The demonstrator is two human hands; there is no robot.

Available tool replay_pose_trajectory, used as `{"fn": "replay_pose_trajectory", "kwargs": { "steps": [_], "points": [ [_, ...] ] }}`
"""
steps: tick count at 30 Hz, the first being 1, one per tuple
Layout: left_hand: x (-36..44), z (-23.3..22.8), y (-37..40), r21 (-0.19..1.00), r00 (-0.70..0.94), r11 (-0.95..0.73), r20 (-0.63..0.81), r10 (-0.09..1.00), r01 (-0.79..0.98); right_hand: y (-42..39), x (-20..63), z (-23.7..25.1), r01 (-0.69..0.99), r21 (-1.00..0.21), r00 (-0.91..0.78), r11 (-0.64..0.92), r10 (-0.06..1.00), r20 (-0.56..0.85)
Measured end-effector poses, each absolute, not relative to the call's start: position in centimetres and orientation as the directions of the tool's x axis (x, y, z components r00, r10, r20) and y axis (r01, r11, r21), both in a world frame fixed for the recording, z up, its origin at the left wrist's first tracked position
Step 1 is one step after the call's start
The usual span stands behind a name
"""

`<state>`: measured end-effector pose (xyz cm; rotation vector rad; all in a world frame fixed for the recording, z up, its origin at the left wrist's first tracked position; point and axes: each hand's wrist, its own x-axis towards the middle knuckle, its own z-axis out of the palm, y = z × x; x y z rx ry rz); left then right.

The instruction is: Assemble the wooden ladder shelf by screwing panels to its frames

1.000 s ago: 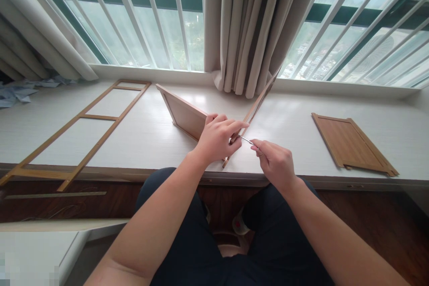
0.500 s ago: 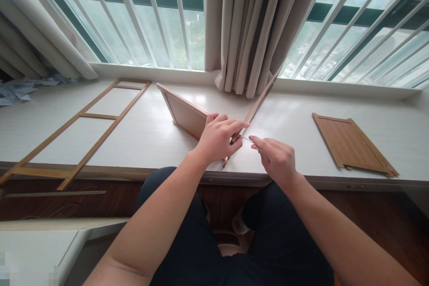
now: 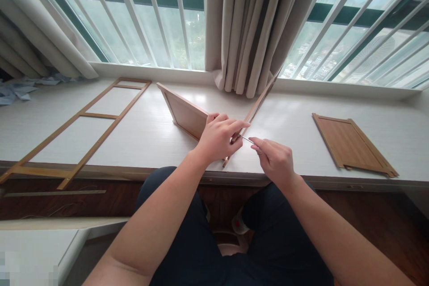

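My left hand (image 3: pixel 217 136) grips the near corner where two upright wooden panels meet: a short panel (image 3: pixel 182 111) running back left and a long thin panel (image 3: pixel 259 98) seen edge-on, leaning back toward the curtain. My right hand (image 3: pixel 275 158) pinches a thin metal tool (image 3: pixel 247 139) whose tip points at the joint just under my left fingers. Both panels stand on the white window ledge (image 3: pixel 140 136).
A long wooden ladder-like frame (image 3: pixel 80 127) lies flat on the ledge at left. A flat wooden panel (image 3: pixel 351 143) lies at right. A beige curtain (image 3: pixel 254 27) hangs behind the work. Crumpled paper (image 3: pixel 20 89) sits far left. My knees are below the ledge edge.
My right hand has shifted slightly left and back, keeping the metal tool's tip at the joint. My left hand and the panels have not visibly moved.
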<state>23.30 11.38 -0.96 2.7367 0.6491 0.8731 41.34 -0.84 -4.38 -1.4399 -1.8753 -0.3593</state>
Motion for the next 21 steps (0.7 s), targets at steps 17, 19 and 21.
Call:
{"fn": "replay_pose_trajectory", "kwargs": {
  "steps": [17,19,21],
  "points": [
    [23.3,-0.9,11.4,0.305,0.728,-0.890,0.515,0.453,0.338,-1.6,39.0,-3.9,0.513,-0.844,0.305,0.157,0.886,0.350],
    [23.3,-0.9,11.4,0.306,0.727,-0.889,0.513,0.456,0.342,-1.7,38.7,-3.7,0.398,-0.910,0.339,0.117,0.903,0.265],
    [23.3,-0.9,11.4,0.306,0.726,-0.888,0.513,0.458,0.344,-1.7,38.3,-3.5,0.275,-0.959,0.368,0.076,0.912,0.178]
  ]
}}
